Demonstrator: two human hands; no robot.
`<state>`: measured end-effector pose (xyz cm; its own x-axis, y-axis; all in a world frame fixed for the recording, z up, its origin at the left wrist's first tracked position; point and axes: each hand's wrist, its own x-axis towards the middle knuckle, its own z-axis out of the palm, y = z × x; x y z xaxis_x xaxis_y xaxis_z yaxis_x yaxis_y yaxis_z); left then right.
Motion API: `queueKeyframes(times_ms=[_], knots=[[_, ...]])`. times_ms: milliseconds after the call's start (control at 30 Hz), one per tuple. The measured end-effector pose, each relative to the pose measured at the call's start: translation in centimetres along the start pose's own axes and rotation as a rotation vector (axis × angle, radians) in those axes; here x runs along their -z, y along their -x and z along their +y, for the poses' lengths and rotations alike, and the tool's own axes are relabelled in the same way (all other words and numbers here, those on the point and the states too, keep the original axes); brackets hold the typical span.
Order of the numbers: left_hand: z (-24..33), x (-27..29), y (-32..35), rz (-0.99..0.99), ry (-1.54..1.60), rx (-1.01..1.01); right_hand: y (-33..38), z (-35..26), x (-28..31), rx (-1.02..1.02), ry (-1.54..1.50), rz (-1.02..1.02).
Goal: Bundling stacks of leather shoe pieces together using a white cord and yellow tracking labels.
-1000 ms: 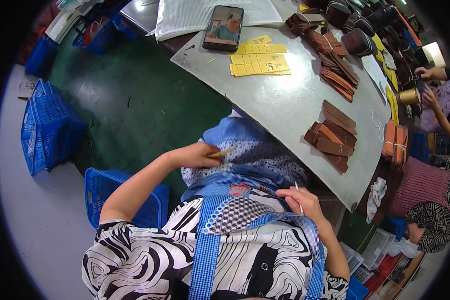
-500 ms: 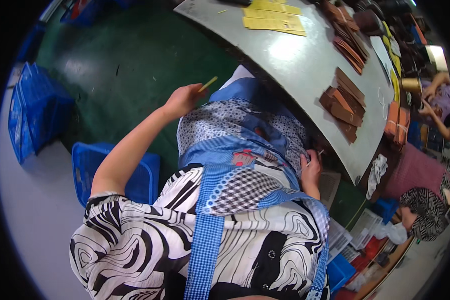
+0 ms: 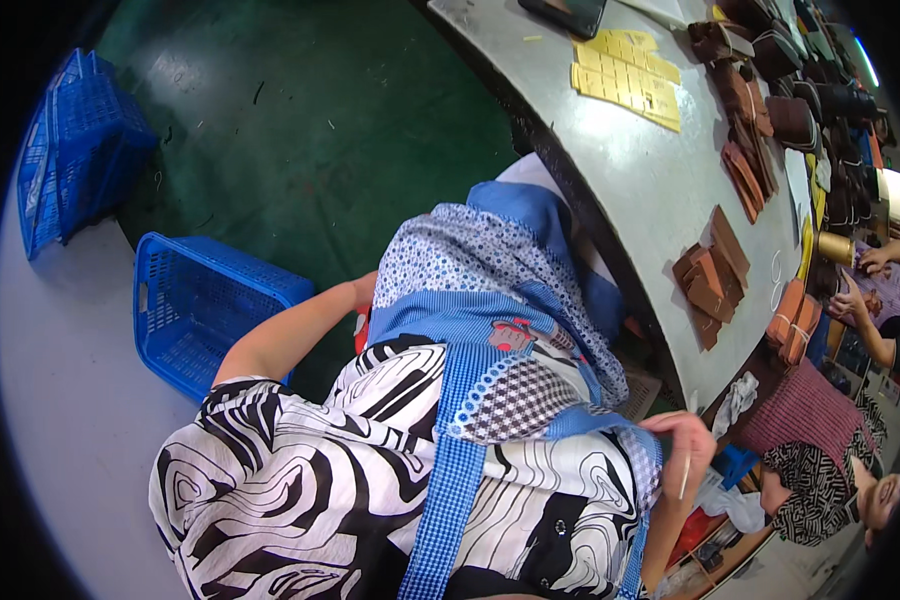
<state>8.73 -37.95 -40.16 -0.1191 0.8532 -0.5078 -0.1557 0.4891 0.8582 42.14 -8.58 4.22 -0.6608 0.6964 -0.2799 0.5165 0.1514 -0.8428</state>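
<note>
My left hand (image 3: 367, 289) is down at my left hip, its fingers hidden behind the patterned blue apron (image 3: 440, 255). A bit of something red (image 3: 361, 332) shows just below that hand. On the other side, my right hand (image 3: 688, 440) is raised beside the apron bib, wrist bent and fingers curled. A thin pale stick (image 3: 684, 478) points down from its fingers. The grey worktable (image 3: 610, 170) lies ahead to the right. On it are yellow paper strips (image 3: 625, 80), a loose pile of brown leather strips (image 3: 710, 280) and a tied brown bundle (image 3: 794, 322).
An open blue basket (image 3: 220, 300) stands on the floor to my left, with stacked blue baskets (image 3: 80, 150) beyond it. A dark phone (image 3: 567, 14) and dark rolls (image 3: 792, 122) are on the table. Another person's hands (image 3: 855, 300) work at the far right.
My left hand, which held a short yellow strip, has dropped to my hip, and the strip is out of sight. My right hand has come back beside the bib. The view has shifted.
</note>
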Motion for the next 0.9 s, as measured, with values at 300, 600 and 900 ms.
queueKeyframes(times_ms=[300, 600, 900], knots=[[5.7, 6.5, -2.6, 0.215, -0.031, 0.078, -9.6, 4.6, 2.7, 0.628, 0.944, -0.095], [11.9, 9.2, 1.0, 0.339, -0.058, 0.257, -7.4, 9.3, 1.5, 0.680, 0.985, 0.013], [6.9, 9.6, -9.9, 0.003, -0.134, 0.209, -10.3, 5.4, 1.4, 0.634, 0.706, -0.047]])
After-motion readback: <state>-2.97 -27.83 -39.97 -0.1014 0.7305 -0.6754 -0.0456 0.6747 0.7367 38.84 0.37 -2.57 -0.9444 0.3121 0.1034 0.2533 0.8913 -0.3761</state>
